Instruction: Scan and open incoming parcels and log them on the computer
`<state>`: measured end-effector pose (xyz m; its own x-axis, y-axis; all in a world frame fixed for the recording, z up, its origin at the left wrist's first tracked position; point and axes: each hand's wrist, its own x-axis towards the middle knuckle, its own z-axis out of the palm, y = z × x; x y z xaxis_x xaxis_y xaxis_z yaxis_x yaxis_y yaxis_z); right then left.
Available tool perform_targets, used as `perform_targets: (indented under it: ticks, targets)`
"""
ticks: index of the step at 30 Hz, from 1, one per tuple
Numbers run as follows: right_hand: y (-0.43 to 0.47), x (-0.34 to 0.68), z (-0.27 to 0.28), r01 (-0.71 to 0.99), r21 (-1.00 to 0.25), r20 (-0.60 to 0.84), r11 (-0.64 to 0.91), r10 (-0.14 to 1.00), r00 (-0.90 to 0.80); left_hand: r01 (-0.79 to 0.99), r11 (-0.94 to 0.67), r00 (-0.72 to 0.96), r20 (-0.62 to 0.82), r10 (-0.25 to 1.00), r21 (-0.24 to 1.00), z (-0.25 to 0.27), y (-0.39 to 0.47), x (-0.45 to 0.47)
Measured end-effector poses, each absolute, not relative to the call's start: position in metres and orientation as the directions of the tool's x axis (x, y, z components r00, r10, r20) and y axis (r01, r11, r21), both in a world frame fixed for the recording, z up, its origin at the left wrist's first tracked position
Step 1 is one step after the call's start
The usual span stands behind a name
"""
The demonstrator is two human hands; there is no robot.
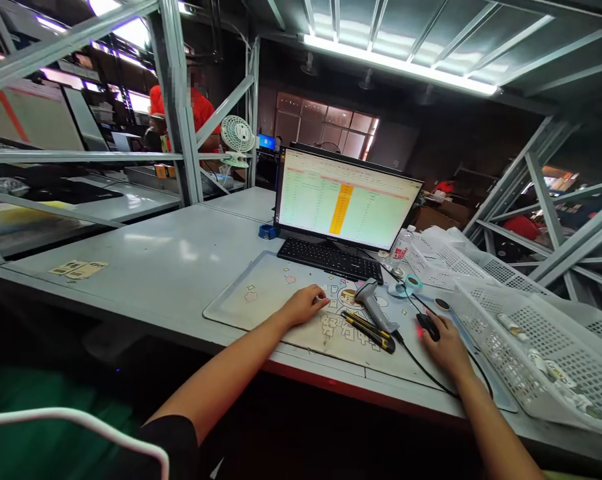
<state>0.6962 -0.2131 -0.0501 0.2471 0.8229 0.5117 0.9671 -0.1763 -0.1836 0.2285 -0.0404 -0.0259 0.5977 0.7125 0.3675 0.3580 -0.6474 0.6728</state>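
My left hand (305, 305) rests on the pale, cartoon-printed desk mat (265, 293). Its fingers curl loosely, apart from the thumb, and hold nothing. My right hand (445, 345) is over a black computer mouse (427, 327), which gives off a red glow at its left side. Between the hands lie a grey barcode scanner (377, 308) with a black cable and a black-and-yellow utility knife (368, 331). Behind them stands a black keyboard (331, 259) below a lit monitor (348, 197) that displays a spreadsheet with an orange column.
White perforated baskets (505, 373) line the right side, the nearest containing small items. By the monitor are a plastic bottle (402, 245) and a blue tape dispenser (267, 231). Metal frame posts (178, 107) flank the table. Beyond the left post are a fan (237, 133) and a person in red (203, 110).
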Motion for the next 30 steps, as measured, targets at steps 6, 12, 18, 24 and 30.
perform_targets:
  ticks: [6,12,18,24,30]
  targets:
    - [-0.205,0.696,-0.072,0.961,-0.185,0.483,-0.205,0.832,0.271,0.365,-0.620,0.591,0.342,0.731,0.695,-0.025,-0.041,0.227]
    - [-0.202,0.706,-0.085,0.967,-0.198,0.530,-0.159,0.812,0.242,0.389,-0.612,0.602,0.313,0.734,0.688,-0.021,-0.044,0.228]
    - [-0.205,0.701,-0.080,0.971,-0.195,0.539,-0.139,0.812,0.225,0.406,-0.618,0.616,0.297,0.729,0.673,-0.019,-0.048,0.227]
    - [-0.205,0.700,-0.076,0.968,-0.199,0.533,-0.155,0.811,0.239,0.290,-0.621,0.601,0.366,0.711,0.728,0.018,-0.066,0.228]
    - [-0.206,0.704,-0.076,0.967,-0.228,0.543,-0.116,0.809,0.225,-0.448,-0.536,0.596,0.686,0.417,0.716,0.126,-0.195,0.183]
